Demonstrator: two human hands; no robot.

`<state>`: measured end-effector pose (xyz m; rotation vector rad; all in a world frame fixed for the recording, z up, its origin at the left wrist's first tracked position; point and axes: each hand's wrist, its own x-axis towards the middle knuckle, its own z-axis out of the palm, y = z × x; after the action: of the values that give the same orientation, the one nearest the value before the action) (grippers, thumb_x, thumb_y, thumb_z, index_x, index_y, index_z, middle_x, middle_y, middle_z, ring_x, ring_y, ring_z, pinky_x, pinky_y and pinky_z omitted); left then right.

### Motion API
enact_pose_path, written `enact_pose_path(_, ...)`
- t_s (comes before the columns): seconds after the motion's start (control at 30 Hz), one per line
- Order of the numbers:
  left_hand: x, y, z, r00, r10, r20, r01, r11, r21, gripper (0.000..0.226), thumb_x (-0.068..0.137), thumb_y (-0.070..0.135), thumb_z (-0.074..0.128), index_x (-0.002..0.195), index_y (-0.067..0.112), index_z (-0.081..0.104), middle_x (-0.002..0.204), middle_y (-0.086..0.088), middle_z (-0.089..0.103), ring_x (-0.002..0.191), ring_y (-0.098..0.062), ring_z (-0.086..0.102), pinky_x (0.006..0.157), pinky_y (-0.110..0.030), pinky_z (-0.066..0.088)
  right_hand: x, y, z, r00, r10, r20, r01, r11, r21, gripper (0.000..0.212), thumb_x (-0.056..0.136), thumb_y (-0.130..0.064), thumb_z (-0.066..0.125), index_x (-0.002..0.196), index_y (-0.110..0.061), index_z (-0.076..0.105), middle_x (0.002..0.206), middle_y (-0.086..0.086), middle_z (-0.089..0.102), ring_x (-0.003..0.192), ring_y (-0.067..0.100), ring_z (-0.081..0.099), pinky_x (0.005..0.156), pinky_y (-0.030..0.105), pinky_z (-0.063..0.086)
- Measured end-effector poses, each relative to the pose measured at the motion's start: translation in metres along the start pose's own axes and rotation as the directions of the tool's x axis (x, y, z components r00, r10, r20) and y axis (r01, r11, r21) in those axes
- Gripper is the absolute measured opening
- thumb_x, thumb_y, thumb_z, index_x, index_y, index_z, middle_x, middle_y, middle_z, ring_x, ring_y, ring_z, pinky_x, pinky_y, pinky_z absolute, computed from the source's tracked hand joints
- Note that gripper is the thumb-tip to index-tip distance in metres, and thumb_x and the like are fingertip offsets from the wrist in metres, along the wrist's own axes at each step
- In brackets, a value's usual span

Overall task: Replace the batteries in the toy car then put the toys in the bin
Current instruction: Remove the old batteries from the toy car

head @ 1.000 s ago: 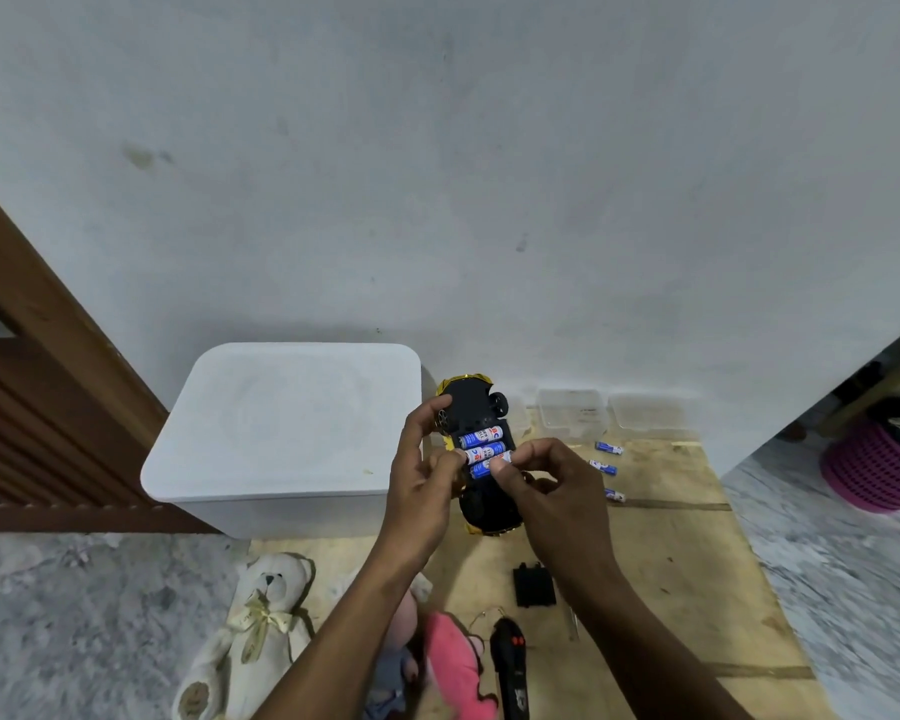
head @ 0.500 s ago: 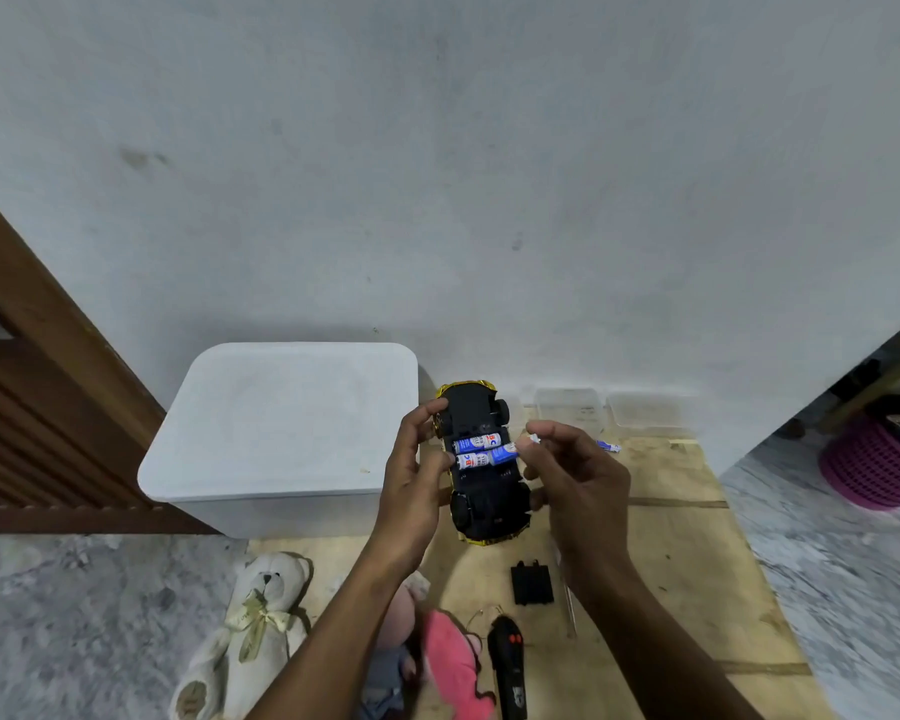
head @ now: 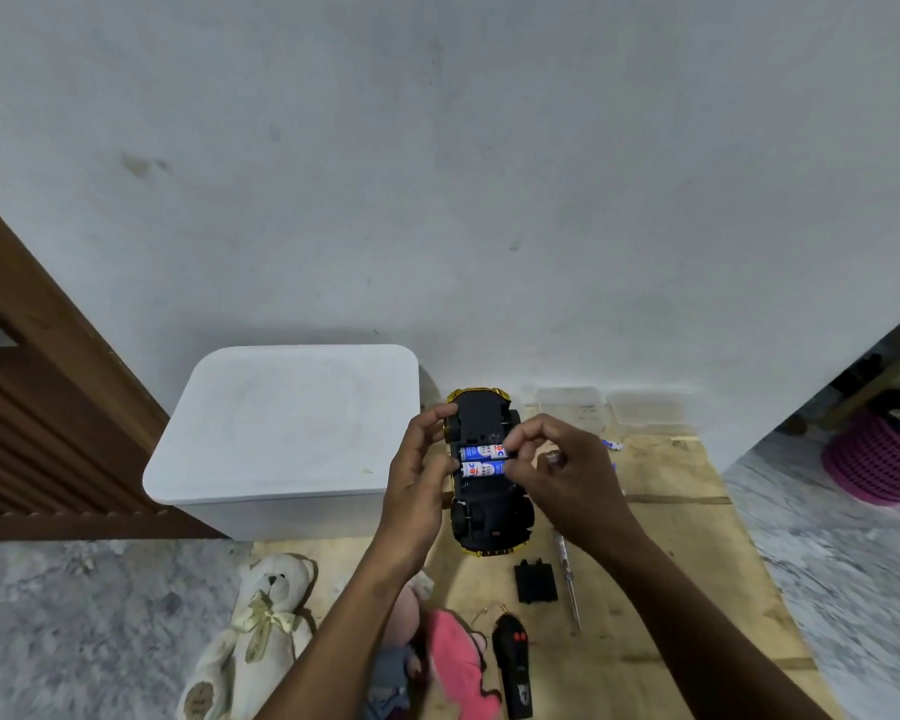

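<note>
My left hand (head: 419,470) holds the yellow and black toy car (head: 489,517) upside down above the wooden board (head: 671,563). Two blue and white batteries (head: 481,459) lie side by side in its open compartment. My right hand (head: 567,475) pinches the right end of the upper battery, and a removed battery's tip (head: 554,458) shows in its curled fingers. The black battery cover (head: 535,582) and a screwdriver (head: 567,584) lie on the board below the car. The white bin (head: 287,423) stands to the left with its lid on.
A cream teddy bear (head: 261,631), a pink plush toy (head: 453,657) and a black remote control (head: 513,667) lie near me. Loose batteries (head: 614,445) and two clear containers (head: 567,400) sit by the wall. A pink basket (head: 879,459) stands far right, a wooden door (head: 32,407) left.
One second ago three batteries sat in the car. My right hand pulled one out, keeps it in its fingers, and has returned to pinch another battery. The car tilted slightly.
</note>
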<state>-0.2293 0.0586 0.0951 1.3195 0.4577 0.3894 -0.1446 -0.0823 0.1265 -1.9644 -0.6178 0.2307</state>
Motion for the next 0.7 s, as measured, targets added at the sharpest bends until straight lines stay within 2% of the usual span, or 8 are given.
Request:
enact_pose_path(0.07,-0.0013,0.0001,-0.0001,1.000,-0.003,0.003,0.003,1.000,0.005,0.053,0.098,-0.006,0.036,0.128,0.032,0.057,0.122,0.006,0.068,0.104,-0.019,0.068,0.072,-0.034,0.057,0.0007,0.0020,0.0040,0.983,-0.162,0.085,0.177,0.958,-0.227,0.019,0.077,-0.008,0.076,0.088,-0.023,0.072,0.084,-0.009,0.068,0.075,0.003,0.062,0.068,0.017,0.049)
enact_pose_path(0.13,-0.0032,0.0002,-0.0001,1.000,-0.008,0.004,0.008,1.000,0.011,0.053,0.099,-0.005,0.037,0.127,0.034,0.058,0.123,0.007,0.067,0.105,-0.020,0.068,0.071,-0.032,0.057,0.0007,0.0043,0.0064,0.963,-0.234,0.137,0.266,0.911,-0.314,0.022,0.076,-0.014,0.077,0.097,-0.021,0.074,0.093,-0.006,0.069,0.081,0.005,0.063,0.073,0.025,0.053)
enact_pose_path(0.37,-0.0084,0.0017,-0.0029,1.000,-0.016,0.004,0.016,1.000,-0.001,0.053,0.096,-0.007,0.038,0.128,0.030,0.059,0.114,0.014,0.069,0.099,-0.014,0.069,0.067,-0.028,0.056,0.0024,0.0017,0.0082,0.936,-0.300,0.183,0.350,0.840,-0.415,0.027,0.075,-0.032,0.083,0.100,-0.026,0.075,0.096,-0.008,0.068,0.079,0.011,0.063,0.065,0.027,0.051)
enact_pose_path(0.43,-0.0090,0.0015,-0.0036,1.000,-0.021,0.006,0.021,1.000,-0.003,0.053,0.096,-0.007,0.039,0.127,0.031,0.059,0.113,0.015,0.069,0.099,-0.015,0.069,0.067,-0.029,0.057,0.0040,0.0022,0.0074,0.924,-0.321,0.210,0.382,0.818,-0.430,0.030,0.073,-0.033,0.084,0.100,-0.024,0.075,0.095,-0.006,0.068,0.077,0.012,0.063,0.063,0.023,0.048)
enact_pose_path(0.57,-0.0080,0.0015,-0.0046,1.000,-0.024,0.013,0.024,1.000,-0.013,0.054,0.095,-0.007,0.041,0.126,0.034,0.060,0.122,0.007,0.067,0.105,-0.022,0.069,0.072,-0.039,0.060,0.0052,0.0017,0.0058,0.898,-0.366,0.244,0.439,0.782,-0.443,0.025,0.075,-0.032,0.083,0.098,-0.025,0.077,0.092,-0.006,0.067,0.071,0.008,0.057,0.059,0.012,0.037)
enact_pose_path(0.7,-0.0060,0.0029,-0.0041,1.000,-0.019,0.022,0.020,0.999,-0.033,0.055,0.094,-0.009,0.041,0.124,0.033,0.061,0.121,0.008,0.068,0.105,-0.023,0.068,0.072,-0.038,0.060,0.0028,0.0035,0.0064,0.894,-0.359,0.266,0.443,0.789,-0.425,0.019,0.083,-0.030,0.077,0.101,-0.023,0.075,0.096,-0.007,0.066,0.075,0.010,0.061,0.061,0.016,0.044)
